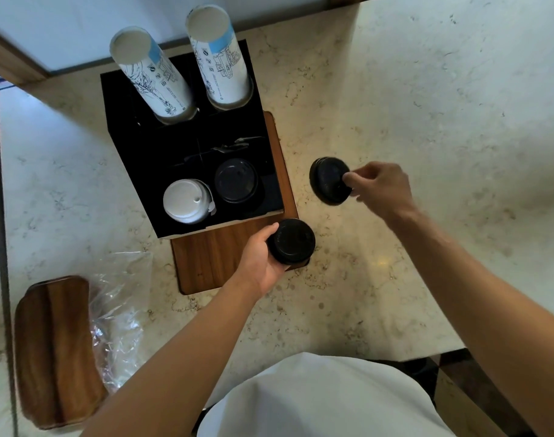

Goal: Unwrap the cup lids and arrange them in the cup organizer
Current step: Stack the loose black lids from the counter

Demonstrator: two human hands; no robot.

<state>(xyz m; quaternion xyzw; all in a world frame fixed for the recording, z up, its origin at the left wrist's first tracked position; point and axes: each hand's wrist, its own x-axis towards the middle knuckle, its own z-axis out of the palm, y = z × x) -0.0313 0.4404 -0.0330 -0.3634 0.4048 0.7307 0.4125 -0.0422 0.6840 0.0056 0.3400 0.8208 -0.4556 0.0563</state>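
Note:
A black cup organizer [143, 146] stands on a wooden board [219, 260]. Its front left slot holds white lids [185, 200], and its front right slot holds black lids [236, 181]. My left hand [258, 257] grips a short stack of black lids [292, 241] just in front of the organizer's front right corner. To the right of the organizer, above the counter, my right hand [379, 187] pinches a second small stack of black lids [329, 181] by its edge.
Two tall stacks of printed paper cups [152, 74] [220, 58] lean out of the organizer's back slots. Crumpled clear plastic wrap [118, 316] lies at the left beside a wooden tray [55, 351]. The marble counter [426, 121] extends to the right.

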